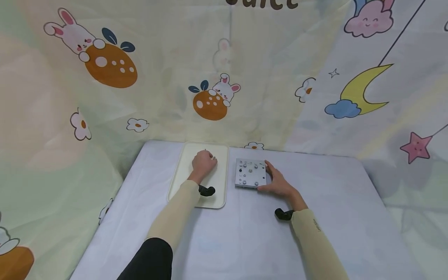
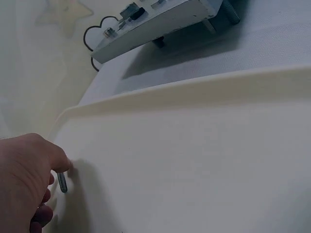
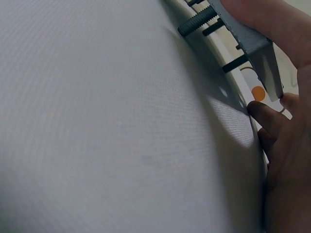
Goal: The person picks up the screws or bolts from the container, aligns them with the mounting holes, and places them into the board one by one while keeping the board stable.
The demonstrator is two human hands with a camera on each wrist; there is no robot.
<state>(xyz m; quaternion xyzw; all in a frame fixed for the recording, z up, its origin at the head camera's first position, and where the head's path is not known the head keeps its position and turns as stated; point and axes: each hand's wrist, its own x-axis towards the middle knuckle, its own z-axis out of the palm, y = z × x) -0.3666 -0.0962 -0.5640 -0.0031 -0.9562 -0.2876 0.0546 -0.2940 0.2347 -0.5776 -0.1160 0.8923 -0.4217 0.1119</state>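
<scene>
Over the far part of a cream tray, my left hand has its fingers curled and pinches a small metal pin. The pin's lower end sticks out below the thumb in the left wrist view. My right hand grips a square grey metal plate at its right side, thumb at the near corner and fingers at the far one. Several screws and holes show on the plate's top. Threaded bolts stick out beneath it; whether they touch the table I cannot tell.
The tray lies left of the plate on a table with a white cloth. A printed fabric backdrop hangs behind the table's far edge. A black strap mount sits on my left wrist, another on my right.
</scene>
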